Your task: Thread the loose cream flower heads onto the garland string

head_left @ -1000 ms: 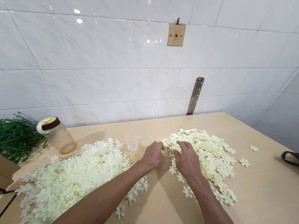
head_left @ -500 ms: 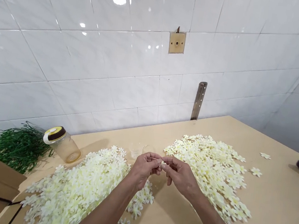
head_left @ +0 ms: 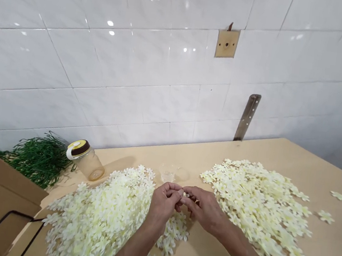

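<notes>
Both hands (head_left: 163, 204) pinch a pale piece (head_left: 185, 195) (mostly hidden); bare tabletop (head_left: 198, 255) separates two flower piles (head_left: 104, 216).

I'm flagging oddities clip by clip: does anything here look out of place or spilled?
Only slightly: two pale flowers lie apart, to the right of the right-hand pile, so they look like strays. I see no spill.

The light is bright and rather even. On the glossy wall tiles (head_left: 119, 64), white glare spots shine above the desk's (head_left: 259, 150) far edge. Soft shadows lie beside the bottle (head_left: 87, 164) and below the right hand (head_left: 206, 208). The top right corner darkens.
</notes>
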Available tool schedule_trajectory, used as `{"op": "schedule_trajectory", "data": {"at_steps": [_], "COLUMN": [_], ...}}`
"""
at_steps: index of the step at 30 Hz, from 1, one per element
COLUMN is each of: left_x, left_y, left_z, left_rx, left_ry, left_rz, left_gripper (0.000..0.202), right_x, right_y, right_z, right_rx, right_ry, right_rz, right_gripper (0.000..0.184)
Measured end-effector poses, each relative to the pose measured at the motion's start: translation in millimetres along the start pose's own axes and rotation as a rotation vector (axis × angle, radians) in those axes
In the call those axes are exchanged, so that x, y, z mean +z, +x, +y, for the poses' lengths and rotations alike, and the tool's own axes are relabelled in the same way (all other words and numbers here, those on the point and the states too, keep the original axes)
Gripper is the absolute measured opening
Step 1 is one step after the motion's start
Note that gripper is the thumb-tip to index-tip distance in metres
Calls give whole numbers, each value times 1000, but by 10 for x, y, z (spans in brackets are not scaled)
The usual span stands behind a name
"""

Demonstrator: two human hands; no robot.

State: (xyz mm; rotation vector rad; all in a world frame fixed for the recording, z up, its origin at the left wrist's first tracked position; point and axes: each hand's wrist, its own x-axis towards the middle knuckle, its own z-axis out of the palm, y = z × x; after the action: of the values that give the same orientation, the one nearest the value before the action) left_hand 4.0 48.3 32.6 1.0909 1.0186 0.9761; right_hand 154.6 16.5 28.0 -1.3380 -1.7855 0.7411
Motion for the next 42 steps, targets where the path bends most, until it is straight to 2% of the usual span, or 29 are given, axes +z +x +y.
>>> {"op": "schedule_trajectory", "data": {"at_steps": [3,5,11,15,18,23,30,35,42], "left_x": [-20,-25,-57,-79,-80,-79,-112,-96,-106], "left_y": [-3,16,61,65,65,63,40,37,35], "left_z": [-133,-184,-190,-215,-256,-310,-303,-280,-281], "left_rx": [8,9,-39,-62,-42,-40,-45,-56,-33], "left_ry": [7,30,76,99,130,191,136,123,236], "left_rz": [-3,-7,2,-62,-116,-132,-74,-104,-76], "left_gripper": [28,26,28,34,37,38,40,37,35], "right_x": [93,110,107,158,202,228,159,165,202], "right_y": [-60,-67,-42,-41,-57,-70,-22,-55,-72], "right_z": [111,160,206,234,275,318,166,144,186], "right_rx": [-19,-27,-85,-62,-61,-66,35,41,93], "right_ry": [-102,-163,-284,-321,-326,-295,-110,-68,-204], "right_rz": [60,56,41,53,59,68,-77,-30,-67], "right_gripper": [25,24,24,29,31,31,30,35,36]}}
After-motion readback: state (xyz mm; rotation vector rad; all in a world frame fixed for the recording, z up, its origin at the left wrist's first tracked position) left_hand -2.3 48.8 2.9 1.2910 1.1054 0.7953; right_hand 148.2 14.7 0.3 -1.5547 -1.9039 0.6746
